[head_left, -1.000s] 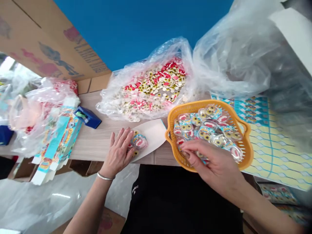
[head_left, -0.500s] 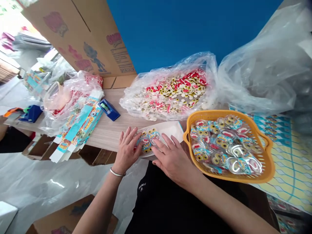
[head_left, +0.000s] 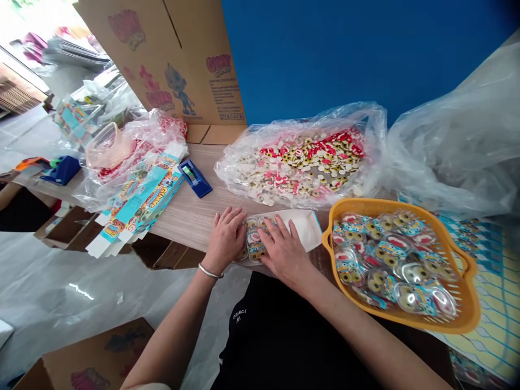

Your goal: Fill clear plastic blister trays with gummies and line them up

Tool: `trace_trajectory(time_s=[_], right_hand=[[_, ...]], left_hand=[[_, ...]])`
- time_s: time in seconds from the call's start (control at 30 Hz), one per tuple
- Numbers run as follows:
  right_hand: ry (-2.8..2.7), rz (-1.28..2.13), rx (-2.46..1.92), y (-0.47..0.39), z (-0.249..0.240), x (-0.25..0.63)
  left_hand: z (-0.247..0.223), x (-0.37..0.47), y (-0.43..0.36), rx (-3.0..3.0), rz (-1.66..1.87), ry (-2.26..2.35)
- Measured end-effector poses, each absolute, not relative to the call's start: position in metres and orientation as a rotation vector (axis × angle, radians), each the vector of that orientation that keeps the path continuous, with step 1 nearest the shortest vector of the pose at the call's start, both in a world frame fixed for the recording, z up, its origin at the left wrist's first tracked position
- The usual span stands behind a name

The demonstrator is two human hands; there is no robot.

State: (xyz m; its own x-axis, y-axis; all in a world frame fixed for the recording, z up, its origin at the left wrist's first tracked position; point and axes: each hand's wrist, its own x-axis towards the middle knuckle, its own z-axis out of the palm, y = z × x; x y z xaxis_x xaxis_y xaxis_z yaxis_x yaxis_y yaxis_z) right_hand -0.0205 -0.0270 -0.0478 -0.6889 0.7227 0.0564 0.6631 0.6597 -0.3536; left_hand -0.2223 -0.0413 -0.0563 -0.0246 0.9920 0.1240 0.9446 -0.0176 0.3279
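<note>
A white open box lies on the wooden bench in front of me, its right part bare inside. Clear packs of gummy candy sit side by side in its left part. My left hand rests at the box's left end against the packs, fingers together and pointing away from me. Over the right side of the packs lies my right hand, its fingers spread and fingertips touching them. To the right stands an orange basket with several clear candy packs in it.
Behind the box lies a clear bag of loose gummies. Blue tape dispenser and flattened printed cartons are left of it. Large cardboard box stands behind. At far left, part of another person's arm shows.
The view has shifted, so the bench things sit further right. My right hand has moved left over the packs, and more of the box's white inside shows beside it.
</note>
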Motion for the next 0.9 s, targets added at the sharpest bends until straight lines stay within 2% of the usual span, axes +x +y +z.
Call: trace_trajectory(time_s=[0.23, 0.4, 0.9], right_hand=[[-2.685, 0.458, -1.150, -0.017, -0.046, -0.030], [-2.667, 0.479, -1.196, -0.017, -0.044, -0.032], [-2.397, 0.666, -1.325, -0.029, -0.052, -0.016]], left_hand=[[-0.057, -0.226, -0.038, 2.020, 0.525, 1.941], [-0.054, -0.231, -0.045, 2.167, 0.410, 1.820], [-0.054, -0.230, -0.028, 2.078, 0.434, 1.902]])
